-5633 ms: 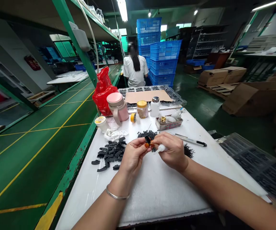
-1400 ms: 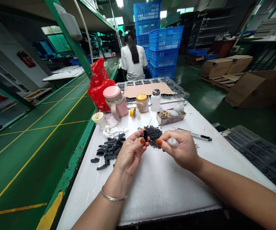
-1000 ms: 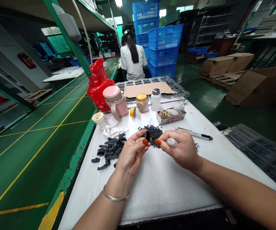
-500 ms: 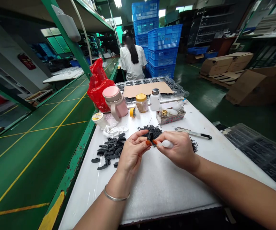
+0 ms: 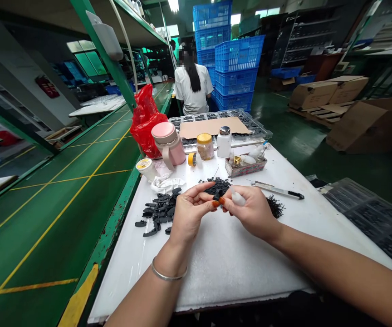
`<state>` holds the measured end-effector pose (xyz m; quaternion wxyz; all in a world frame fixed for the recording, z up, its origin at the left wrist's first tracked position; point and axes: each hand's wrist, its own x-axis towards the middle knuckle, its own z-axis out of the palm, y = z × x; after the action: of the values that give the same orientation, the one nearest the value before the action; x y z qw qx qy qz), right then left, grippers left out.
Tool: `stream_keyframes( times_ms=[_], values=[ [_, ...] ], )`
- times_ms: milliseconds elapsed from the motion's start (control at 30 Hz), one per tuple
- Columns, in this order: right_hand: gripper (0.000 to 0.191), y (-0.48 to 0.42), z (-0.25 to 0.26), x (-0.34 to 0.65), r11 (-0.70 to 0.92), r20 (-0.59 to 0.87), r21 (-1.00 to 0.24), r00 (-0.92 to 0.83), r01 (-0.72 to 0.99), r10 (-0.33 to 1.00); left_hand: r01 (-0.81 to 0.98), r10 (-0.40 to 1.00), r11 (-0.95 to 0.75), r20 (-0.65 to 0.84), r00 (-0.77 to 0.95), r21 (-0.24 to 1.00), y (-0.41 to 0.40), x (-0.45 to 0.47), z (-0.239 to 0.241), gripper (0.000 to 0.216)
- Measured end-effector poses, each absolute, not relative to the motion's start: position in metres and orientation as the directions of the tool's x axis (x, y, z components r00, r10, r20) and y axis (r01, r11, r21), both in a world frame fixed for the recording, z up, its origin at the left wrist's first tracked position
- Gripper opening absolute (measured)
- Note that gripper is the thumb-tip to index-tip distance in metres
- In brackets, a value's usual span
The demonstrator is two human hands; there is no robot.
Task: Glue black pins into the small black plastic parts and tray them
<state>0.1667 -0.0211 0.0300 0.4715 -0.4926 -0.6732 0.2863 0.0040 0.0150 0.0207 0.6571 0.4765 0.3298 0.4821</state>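
Over the white work surface [image 5: 213, 272], my two hands meet at the fingertips. Between its thumb and fingers, my left hand [image 5: 189, 215] pinches a small black plastic part [image 5: 218, 195], mostly hidden by fingers. My right hand [image 5: 255, 213] has a small white squeeze bottle [image 5: 238, 198] tucked in its curled fingers, while its thumb and index fingertip touch the black part. Behind the fingers lies a heap of tiny black pieces [image 5: 218, 184]. Curved black plastic parts [image 5: 162, 209] are piled beside my left hand, and thin black pins [image 5: 275, 206] beside my right.
Farther back stand a pink mug [image 5: 170, 147], a yellow-lidded jar [image 5: 205, 147], a white bottle [image 5: 223, 143] and a small box [image 5: 247, 167] of bottles. A pen-like tool [image 5: 279, 190] lies at right. A person in white [image 5: 193, 91] sits beyond, near blue crates [image 5: 238, 68].
The squeeze bottle has turned in my right hand, its narrow end now pointing up rather than toward the part. The black part is tipped lower between my fingertips. The whole view has shifted slightly.
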Motion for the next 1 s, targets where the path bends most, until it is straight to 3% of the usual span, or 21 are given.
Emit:
stream_keyframes(
  times_ms=[100,167,333,433,567,767,1000],
  values=[
    [0.022,-0.02,0.028,0.167,0.413,0.434,-0.767,-0.077,0.49,0.898,-0.317,0.945,0.067,0.042,0.325,0.946,0.014,0.005,0.021,0.048],
    [0.021,-0.018,0.027,0.168,0.401,0.414,-0.785,-0.082,0.472,0.907,-0.311,0.945,0.049,0.057,0.322,0.949,0.014,0.004,0.022,0.05],
    [0.029,-0.009,0.023,0.169,0.321,0.3,-0.932,-0.134,0.171,0.944,-0.329,0.955,0.044,0.057,0.293,0.943,0.014,0.003,0.023,0.058],
    [0.034,-0.006,0.021,0.169,0.313,0.297,-0.946,-0.161,0.084,0.941,-0.349,0.953,0.064,0.047,0.299,0.935,0.014,0.003,0.022,0.047],
    [0.036,-0.006,0.02,0.17,0.318,0.302,-0.946,-0.175,0.066,0.937,-0.346,0.948,0.11,0.006,0.318,0.932,0.014,0.004,0.02,0.027],
    [0.035,-0.007,0.02,0.171,0.338,0.319,-0.937,-0.177,0.085,0.931,-0.392,0.921,0.213,-0.049,0.387,0.895,0.013,0.003,0.021,0.025],
    [0.032,-0.009,0.016,0.17,0.353,0.335,-0.932,-0.178,0.08,0.925,-0.329,0.874,0.261,-0.077,0.479,0.908,0.014,0.0,0.023,0.024]
  ],
)
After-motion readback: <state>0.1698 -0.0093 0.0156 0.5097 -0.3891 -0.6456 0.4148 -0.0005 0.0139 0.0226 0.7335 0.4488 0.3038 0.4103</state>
